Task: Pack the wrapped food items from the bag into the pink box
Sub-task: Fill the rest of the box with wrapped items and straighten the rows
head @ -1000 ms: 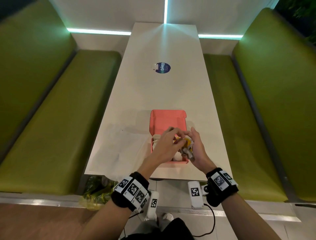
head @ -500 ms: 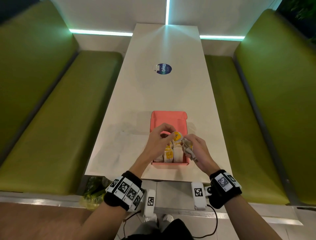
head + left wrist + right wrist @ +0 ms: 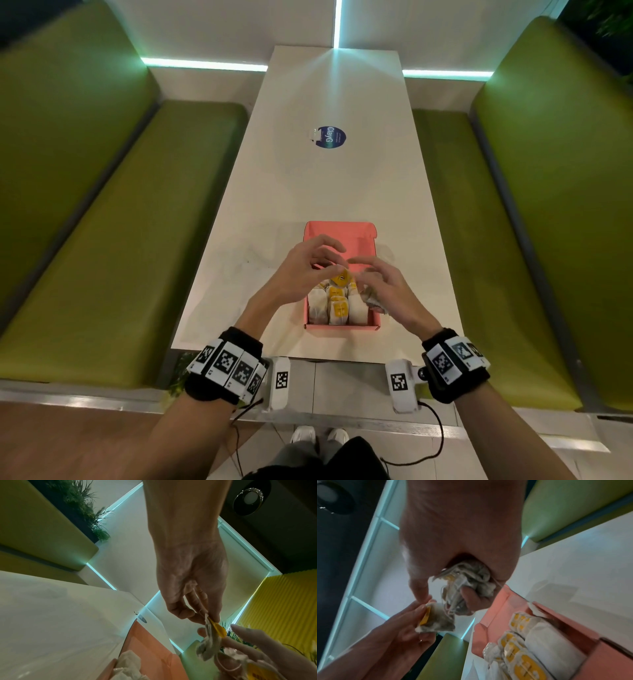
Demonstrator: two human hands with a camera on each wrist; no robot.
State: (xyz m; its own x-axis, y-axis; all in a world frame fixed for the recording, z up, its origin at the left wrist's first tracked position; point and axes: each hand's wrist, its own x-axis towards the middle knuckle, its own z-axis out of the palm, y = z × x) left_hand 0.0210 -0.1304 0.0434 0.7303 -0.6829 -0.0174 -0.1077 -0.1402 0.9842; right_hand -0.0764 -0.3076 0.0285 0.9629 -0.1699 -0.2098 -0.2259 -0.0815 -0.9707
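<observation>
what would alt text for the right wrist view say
The right hand grips a bunch of wrapped items above the open pink box, while the left hand pinches one yellow-labelled packet. More packets lie in rows inside the box.

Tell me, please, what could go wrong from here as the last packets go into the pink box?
1. The left hand pinches one packet only by its top edge above the box; it could slip and land outside.
2. The right hand clutches a crumpled bundle with strings trailing; these may snag the pinched packet.
3. The near rows already look tightly filled, so forcing more in could crush them.
</observation>
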